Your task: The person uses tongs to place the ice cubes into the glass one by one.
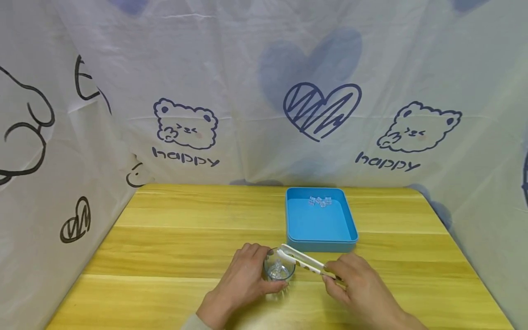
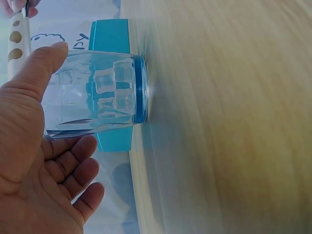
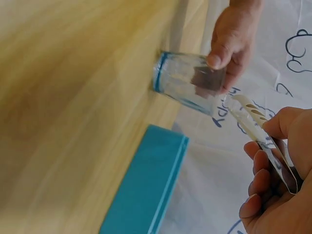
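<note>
A clear drinking glass [image 1: 278, 276] stands upright on the table near the front. My left hand [image 1: 243, 277] grips it from the left, thumb on the near side and fingers curled behind. Several clear cubes [image 2: 114, 87] lie at the bottom of the glass. My right hand [image 1: 365, 286] pinches white tongs [image 1: 304, 265] with brown spots on their arms. The tong tips are at the rim of the glass on its right side; whether anything is between them, I cannot tell. Behind them stands a shallow blue tray [image 1: 321, 246].
Several clear cubes [image 1: 323, 201] lie in the far part of the blue tray. The wooden table [image 1: 173, 238] meets a white cloth [image 1: 247, 91] printed with bears and hearts at the back, with cloth at both sides too.
</note>
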Available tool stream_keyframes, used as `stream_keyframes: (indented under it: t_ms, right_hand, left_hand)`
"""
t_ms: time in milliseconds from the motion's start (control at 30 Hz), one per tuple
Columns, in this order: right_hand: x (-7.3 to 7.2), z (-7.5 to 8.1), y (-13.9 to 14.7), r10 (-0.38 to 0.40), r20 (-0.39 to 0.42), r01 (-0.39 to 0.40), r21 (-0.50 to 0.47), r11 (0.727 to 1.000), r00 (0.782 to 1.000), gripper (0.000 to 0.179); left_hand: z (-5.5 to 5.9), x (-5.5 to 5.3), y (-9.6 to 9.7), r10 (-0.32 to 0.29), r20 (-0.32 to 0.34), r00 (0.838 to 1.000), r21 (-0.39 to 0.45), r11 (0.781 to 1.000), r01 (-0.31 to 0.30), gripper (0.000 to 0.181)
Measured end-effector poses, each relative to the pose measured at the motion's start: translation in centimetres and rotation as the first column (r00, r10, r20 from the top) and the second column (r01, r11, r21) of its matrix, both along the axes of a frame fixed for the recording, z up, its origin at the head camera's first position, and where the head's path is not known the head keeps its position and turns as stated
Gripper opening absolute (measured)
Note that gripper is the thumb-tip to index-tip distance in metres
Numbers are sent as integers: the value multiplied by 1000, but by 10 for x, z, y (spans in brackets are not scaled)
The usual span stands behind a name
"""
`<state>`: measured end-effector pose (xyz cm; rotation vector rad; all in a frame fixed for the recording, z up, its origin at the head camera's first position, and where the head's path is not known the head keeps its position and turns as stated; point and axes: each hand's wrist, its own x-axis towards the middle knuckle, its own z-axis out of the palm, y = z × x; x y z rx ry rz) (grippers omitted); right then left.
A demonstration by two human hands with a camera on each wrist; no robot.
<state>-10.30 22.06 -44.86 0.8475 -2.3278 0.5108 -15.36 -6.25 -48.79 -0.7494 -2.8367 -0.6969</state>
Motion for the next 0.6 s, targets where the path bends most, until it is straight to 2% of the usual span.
stream_keyframes:
  t_ms: [67, 233, 267, 433, 600]
  right_hand:
    - [1, -3, 0, -4, 6, 4, 11, 1000, 1000, 39]
    - [3, -8, -1, -29, 41, 27, 38, 999, 999, 7]
    - [3, -8, -1, -34, 50, 32, 44, 999, 998, 5]
    - [5, -11, -3, -54, 84, 48, 71, 996, 995, 19]
    - [5, -14, -3, -53, 87, 46, 76, 996, 995, 20]
  left_hand:
    - [0, 0, 0, -1, 0, 1000, -2, 1000, 1, 72]
    - [-1, -1, -1, -2, -2, 1000, -4, 1000, 2, 73]
    - [-1, 0, -1, -2, -3, 1000, -3, 1000, 2, 74]
    - [0, 0, -1, 0, 0, 1000, -3, 1000, 0, 76]
    - [0, 1, -1, 2, 0, 1000, 1, 1000, -2, 76]
